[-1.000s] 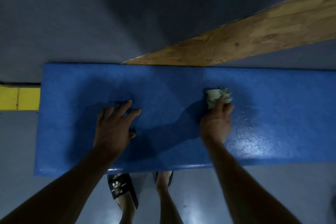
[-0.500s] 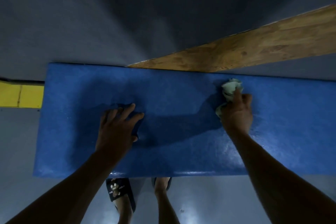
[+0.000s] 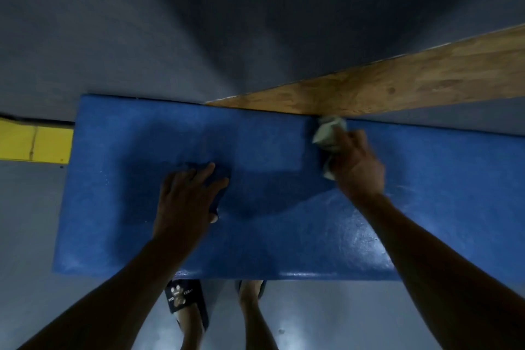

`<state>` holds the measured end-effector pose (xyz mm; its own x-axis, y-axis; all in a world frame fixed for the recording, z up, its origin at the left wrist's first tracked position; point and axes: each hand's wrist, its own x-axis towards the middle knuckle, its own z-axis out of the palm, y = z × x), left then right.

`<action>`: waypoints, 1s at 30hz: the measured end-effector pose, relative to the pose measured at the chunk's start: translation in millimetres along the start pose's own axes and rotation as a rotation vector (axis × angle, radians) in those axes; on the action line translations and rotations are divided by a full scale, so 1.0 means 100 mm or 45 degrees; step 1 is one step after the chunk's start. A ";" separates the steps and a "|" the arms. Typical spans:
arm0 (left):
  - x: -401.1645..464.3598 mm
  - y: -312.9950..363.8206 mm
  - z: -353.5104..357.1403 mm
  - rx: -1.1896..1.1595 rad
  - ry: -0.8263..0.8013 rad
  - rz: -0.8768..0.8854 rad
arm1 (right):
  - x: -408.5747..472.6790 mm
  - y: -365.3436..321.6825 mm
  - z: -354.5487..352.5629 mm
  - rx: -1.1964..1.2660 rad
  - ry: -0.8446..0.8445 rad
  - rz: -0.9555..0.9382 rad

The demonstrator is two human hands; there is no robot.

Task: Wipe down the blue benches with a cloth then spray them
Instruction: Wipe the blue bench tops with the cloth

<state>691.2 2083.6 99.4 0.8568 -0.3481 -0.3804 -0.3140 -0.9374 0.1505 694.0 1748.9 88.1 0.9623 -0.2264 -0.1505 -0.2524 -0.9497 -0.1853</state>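
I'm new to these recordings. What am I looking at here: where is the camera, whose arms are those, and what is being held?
There is no machine: a person wears a wide-angle camera on the head, looking down at their own arms. They bend over a blue bench. The left hand rests flat on the bench top, fingers straight, holding nothing. The right hand grips a crumpled pale cloth and presses it on the bench near its far edge, beside a wooden board. A yellow block sits at the bench's left end. The person's feet, one in a dark sandal, stand on the grey floor below.
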 end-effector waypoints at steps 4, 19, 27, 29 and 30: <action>0.00 0.00 0.02 -0.011 0.014 0.006 | 0.13 -0.09 0.04 -0.016 0.051 0.508; -0.03 0.02 0.02 -0.066 0.106 0.020 | 0.23 0.01 -0.06 -0.065 -0.073 -0.020; -0.03 0.02 0.01 -0.079 0.069 0.003 | 0.04 -0.21 0.22 0.038 0.258 0.525; -0.03 0.02 0.02 -0.090 0.069 0.019 | -0.07 -0.66 0.33 0.073 0.264 0.266; -0.04 0.01 0.02 -0.087 0.068 0.021 | -0.13 -0.84 0.37 0.079 0.223 0.112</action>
<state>686.9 2084.1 99.3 0.8730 -0.3605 -0.3284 -0.3009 -0.9282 0.2190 698.7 1840.1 69.3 0.9378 -0.3472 0.0015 -0.3368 -0.9106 -0.2394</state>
